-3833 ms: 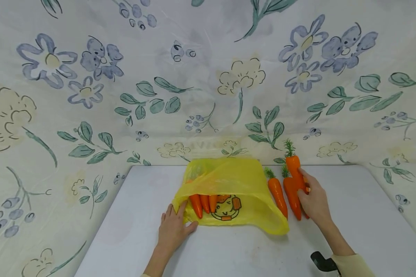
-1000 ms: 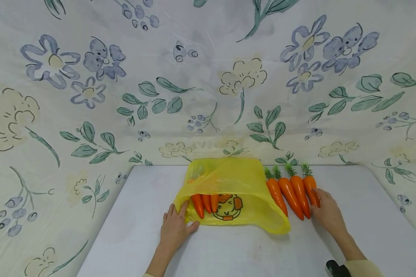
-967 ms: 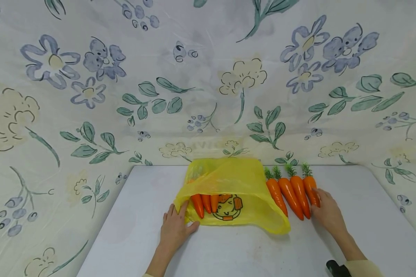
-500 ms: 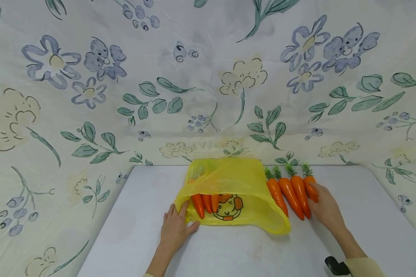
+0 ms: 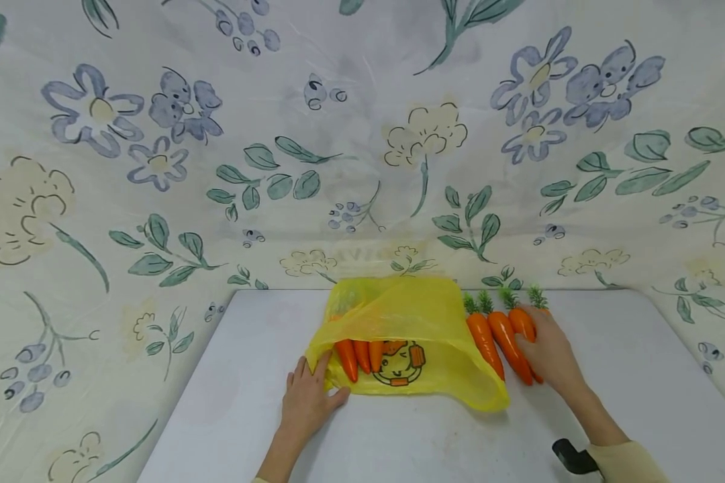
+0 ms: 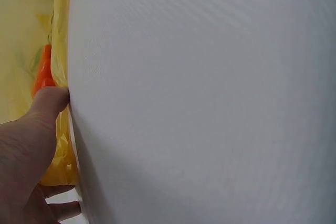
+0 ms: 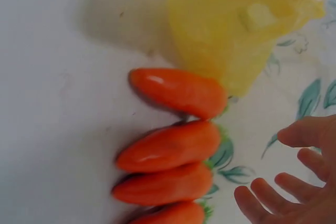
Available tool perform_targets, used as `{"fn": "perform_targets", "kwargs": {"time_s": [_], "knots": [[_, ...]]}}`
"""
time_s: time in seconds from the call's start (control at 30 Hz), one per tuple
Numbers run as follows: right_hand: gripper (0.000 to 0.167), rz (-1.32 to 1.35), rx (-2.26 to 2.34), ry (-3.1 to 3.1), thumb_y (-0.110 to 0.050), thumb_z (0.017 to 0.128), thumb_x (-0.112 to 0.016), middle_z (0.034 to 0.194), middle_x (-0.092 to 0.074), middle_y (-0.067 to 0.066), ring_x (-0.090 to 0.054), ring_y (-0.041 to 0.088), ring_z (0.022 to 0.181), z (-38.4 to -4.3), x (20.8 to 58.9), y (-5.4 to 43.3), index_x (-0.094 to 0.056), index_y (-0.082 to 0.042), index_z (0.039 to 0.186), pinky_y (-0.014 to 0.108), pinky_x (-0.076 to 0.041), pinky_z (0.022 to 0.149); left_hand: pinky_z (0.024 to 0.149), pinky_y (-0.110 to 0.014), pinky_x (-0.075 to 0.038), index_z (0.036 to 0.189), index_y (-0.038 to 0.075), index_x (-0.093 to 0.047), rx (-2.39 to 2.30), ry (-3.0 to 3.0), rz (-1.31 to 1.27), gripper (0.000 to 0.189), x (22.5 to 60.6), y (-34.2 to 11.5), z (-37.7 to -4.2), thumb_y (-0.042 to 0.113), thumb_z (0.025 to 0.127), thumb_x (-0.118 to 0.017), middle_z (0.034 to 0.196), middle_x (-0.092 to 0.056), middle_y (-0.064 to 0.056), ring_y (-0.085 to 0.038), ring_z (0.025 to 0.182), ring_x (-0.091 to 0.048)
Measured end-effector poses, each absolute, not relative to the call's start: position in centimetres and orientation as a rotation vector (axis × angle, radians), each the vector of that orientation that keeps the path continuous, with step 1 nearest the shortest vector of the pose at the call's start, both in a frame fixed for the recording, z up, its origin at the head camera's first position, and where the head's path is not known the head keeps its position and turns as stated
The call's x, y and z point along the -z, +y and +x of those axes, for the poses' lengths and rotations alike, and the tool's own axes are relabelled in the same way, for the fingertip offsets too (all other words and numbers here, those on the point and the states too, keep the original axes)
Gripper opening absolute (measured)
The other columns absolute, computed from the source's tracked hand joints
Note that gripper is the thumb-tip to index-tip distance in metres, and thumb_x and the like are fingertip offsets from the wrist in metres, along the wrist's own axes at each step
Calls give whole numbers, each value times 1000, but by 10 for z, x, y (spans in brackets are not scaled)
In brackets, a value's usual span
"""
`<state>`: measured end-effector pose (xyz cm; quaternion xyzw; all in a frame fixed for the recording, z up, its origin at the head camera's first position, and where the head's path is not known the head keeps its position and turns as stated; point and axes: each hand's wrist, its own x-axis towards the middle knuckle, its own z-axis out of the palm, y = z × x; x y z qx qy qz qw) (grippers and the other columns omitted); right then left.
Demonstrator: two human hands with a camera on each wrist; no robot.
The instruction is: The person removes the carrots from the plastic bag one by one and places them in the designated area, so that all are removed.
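In the head view, my left hand [image 5: 307, 402] rests at the near left corner of a yellow plastic bag [image 5: 399, 302], fingers extended along its edge. Three carrot tips [image 5: 347, 362] show inside the bag's mouth, beside a printed cartoon face. Right of the bag, several orange carrots [image 5: 485, 342] with green tops lie in a row. My right hand [image 5: 552, 352] is over the right end of that row, its thumb beside the third carrot [image 5: 521, 323], and the rightmost is mostly hidden. The right wrist view shows its fingers [image 7: 296, 187] spread, with nothing between them.
A white table [image 5: 423, 443] carries everything. Floral cloth [image 5: 362, 134] hangs behind it and along both sides. Attached near the right sleeve [image 5: 625, 463] is a black device [image 5: 574, 457].
The right hand earlier held a carrot and laid it at the row's right end. Since then it has shifted left, over the third carrot. The left hand has stayed at the bag.
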<state>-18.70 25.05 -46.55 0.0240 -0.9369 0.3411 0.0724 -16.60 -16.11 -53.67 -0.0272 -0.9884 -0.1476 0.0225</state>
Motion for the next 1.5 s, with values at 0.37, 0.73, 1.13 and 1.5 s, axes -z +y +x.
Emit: {"fn": "perform_targets", "kwargs": {"time_s": [0.37, 0.73, 1.13, 1.5], "knots": [[53, 201, -1064, -2721, -3, 91, -61, 146, -46, 23, -39, 45, 135, -175, 440, 208, -48, -3, 142, 65, -36, 105, 107, -68, -31, 146, 7, -46, 470, -3078, -70, 81, 538, -161, -165, 48, 81, -74, 146, -40, -34, -50, 137, -35], [50, 404, -1113, -2725, -6, 87, -71, 143, -52, 12, -50, 36, 130, -150, 434, 154, -58, -12, 136, 54, -48, 99, 105, -68, -33, 145, 8, -47, 455, -3054, -96, 81, 539, -160, -165, 48, 81, -75, 144, -42, -34, -49, 136, -36], [47, 535, -1162, -2862, -5, 85, -74, 134, -59, 7, -54, 28, 124, -141, 462, 112, -62, -13, 130, 47, -49, 100, 105, -67, -33, 146, 8, -47, 458, -3051, -108, 81, 538, -160, -166, 50, 82, -74, 144, -42, -34, -50, 136, -36], [51, 555, -1228, -2928, -2, 84, -69, 135, -56, 14, -53, 35, 125, -157, 494, 95, -58, -6, 134, 52, -48, 99, 106, -67, -33, 146, 9, -46, 477, -3043, -113, 81, 535, -161, -167, 49, 82, -74, 144, -42, -34, -49, 137, -35]]}}
